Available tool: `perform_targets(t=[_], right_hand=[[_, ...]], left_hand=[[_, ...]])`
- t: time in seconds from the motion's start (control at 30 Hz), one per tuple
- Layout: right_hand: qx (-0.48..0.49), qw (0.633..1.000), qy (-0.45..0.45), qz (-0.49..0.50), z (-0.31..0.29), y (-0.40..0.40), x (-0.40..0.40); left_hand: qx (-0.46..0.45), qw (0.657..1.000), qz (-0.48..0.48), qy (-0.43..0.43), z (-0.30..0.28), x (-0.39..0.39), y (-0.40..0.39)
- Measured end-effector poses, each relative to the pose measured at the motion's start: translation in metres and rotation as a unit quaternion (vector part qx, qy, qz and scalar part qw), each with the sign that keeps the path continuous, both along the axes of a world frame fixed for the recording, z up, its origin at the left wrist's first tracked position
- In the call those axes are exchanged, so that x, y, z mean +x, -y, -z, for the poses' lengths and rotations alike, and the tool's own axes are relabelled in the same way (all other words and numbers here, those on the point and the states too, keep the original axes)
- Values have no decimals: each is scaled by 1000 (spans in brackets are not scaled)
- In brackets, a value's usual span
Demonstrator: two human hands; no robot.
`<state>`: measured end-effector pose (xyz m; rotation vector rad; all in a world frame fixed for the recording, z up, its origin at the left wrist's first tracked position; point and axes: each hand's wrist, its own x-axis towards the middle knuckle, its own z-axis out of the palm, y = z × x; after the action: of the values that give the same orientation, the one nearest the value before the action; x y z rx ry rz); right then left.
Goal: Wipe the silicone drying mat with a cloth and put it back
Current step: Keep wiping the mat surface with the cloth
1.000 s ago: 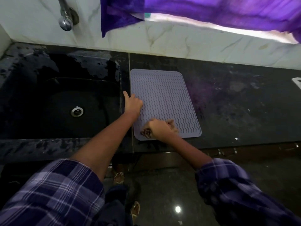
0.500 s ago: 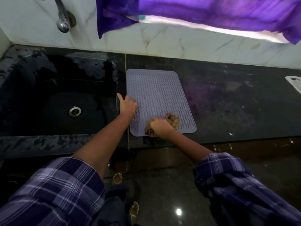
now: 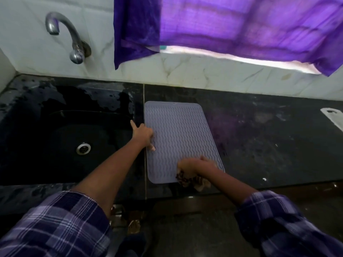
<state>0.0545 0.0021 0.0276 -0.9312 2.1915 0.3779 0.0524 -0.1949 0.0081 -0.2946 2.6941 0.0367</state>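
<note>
On dark stone counter (image 3: 259, 141), just R of sink (image 3: 61, 138): grey silicone drying mat (image 3: 178, 134), flat, wavy ribs up, long side running away from viewer, L edge along counter seam beside sink rim. Near edge close to counter front.

L hand (image 3: 142, 134): on mat's L edge, approx mid-length. Fingers curled down onto/over mat edge, thumb stretched out toward sink. Appears to pin edge; whether fingers wrap under mat – cannot tell.

R hand (image 3: 193, 166): at mat's near-R corner, fingers bunched round cloth (image 3: 193, 181). Cloth crumpled, pale w/ dark pattern, pressed to mat, part hanging past near edge of mat onto counter. Some motion blur on R hand & cloth.

Hands apart, both in contact w/ mat. Both forearms bare, plaid sleeves (image 3: 61, 225) pushed up.

Surroundings:
- Sink basin black, wet patches on rim behind, metal drain (image 3: 83, 148) visible.
- Curved metal tap (image 3: 72, 39) on white marbled wall, above sink.
- Purple curtain (image 3: 232, 28) hanging over bright window strip, behind counter.
- White flat object (image 3: 334, 117) at far R edge of counter, cut off by frame; type not identifiable.
- Small white speck on counter near front, R of mat.
</note>
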Motion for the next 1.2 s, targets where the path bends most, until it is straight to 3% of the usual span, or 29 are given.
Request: perform_targets(t=[0.17, 0.43, 0.63, 0.8, 0.93, 1.0, 1.2], right_hand=[[-124, 988, -18, 94, -13, 11, -84], [-208, 942, -217, 150, 0, 112, -235], [-194, 955, -222, -39, 51, 143, -248], [-165, 949, -267, 23, 33, 150, -272], [-215, 961, -175, 1, 36, 189, -238], [-220, 958, -183, 10, 36, 180, -234], [-152, 952, -254, 78, 22, 143, -257]], left_hand=[[-15, 1000, -17, -16, 3, -42, 32], [-67, 998, -2, 0, 13, -145, 45], [-100, 993, -56, -6, 28, -162, 54], [-111, 988, -105, -19, 29, -163, 53], [-105, 982, -155, -25, 29, -165, 48], [-97, 981, -167, -30, 30, -162, 51], [-64, 998, 9, -18, 36, -161, 60]])
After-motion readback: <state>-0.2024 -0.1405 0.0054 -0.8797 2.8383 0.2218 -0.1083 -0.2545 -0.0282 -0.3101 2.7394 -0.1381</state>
